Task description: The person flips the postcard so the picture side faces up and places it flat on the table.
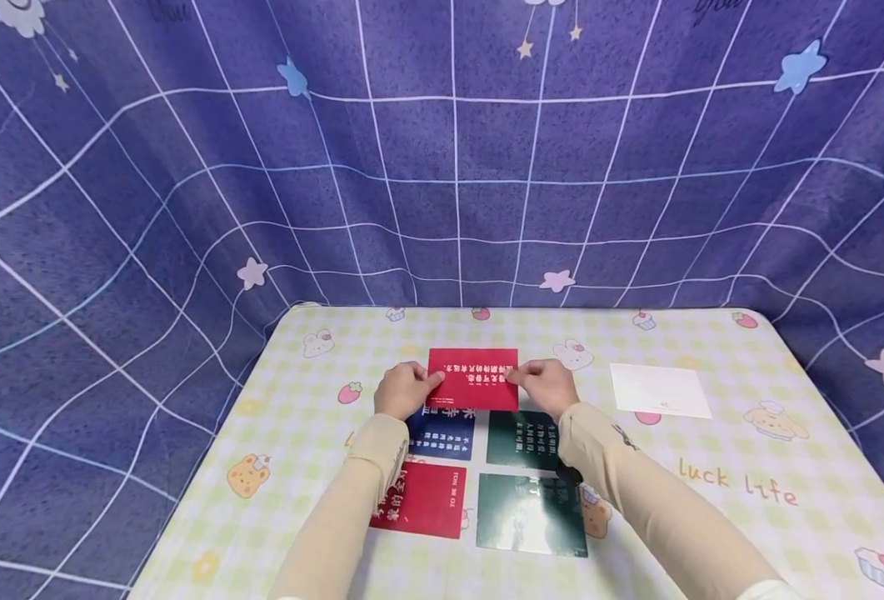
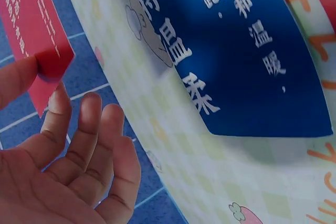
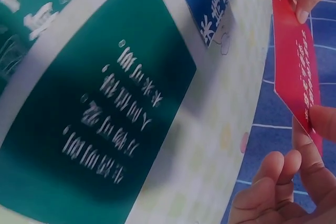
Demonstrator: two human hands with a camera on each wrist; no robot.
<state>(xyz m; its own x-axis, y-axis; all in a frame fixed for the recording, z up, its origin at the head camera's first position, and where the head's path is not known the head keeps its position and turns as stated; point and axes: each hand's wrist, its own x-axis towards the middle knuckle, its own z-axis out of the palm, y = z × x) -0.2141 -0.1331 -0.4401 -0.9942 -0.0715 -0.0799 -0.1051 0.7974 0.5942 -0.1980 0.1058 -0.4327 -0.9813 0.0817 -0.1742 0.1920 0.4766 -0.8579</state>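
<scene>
Both hands hold a red card with white lettering above the table. My left hand pinches its left edge between thumb and index finger; in the left wrist view the other fingers are loosely bent. The right hand pinches the opposite edge the same way, seen in the right wrist view. Under and nearer than the raised card lie a blue card and a green card, both with white lettering. Nearer still are a second red card and a second green card, the latter with a glare.
A white card lies apart on the right side of the table. The tablecloth is pale green checked with cartoon prints. A blue curtain with white grid lines and stars hangs behind and at the sides.
</scene>
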